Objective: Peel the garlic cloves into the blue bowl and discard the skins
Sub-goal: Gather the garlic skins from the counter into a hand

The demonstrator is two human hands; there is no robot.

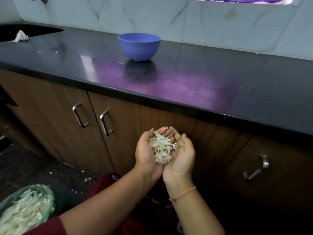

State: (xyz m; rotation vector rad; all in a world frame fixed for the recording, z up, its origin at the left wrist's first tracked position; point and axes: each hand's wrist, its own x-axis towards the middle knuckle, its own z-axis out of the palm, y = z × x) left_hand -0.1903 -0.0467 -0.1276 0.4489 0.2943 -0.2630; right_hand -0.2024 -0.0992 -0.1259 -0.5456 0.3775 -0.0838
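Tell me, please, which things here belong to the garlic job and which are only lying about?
Belong to the job: garlic skins cupped in the left hand and right hand; blue bowl on the counter; green bag already holding skins.
Lying about: white cloth at the sink edge; cabinet handles.

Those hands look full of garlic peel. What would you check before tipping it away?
1. Garlic skins cupped by left hand and right hand: ok.
2. Stray clove among them: cannot tell.
3. Green bag open, already holding skins: ok.
4. Hands above the bag: not ok; it sits off to their left.
5. Blue bowl clear of the path, up on the counter: ok.
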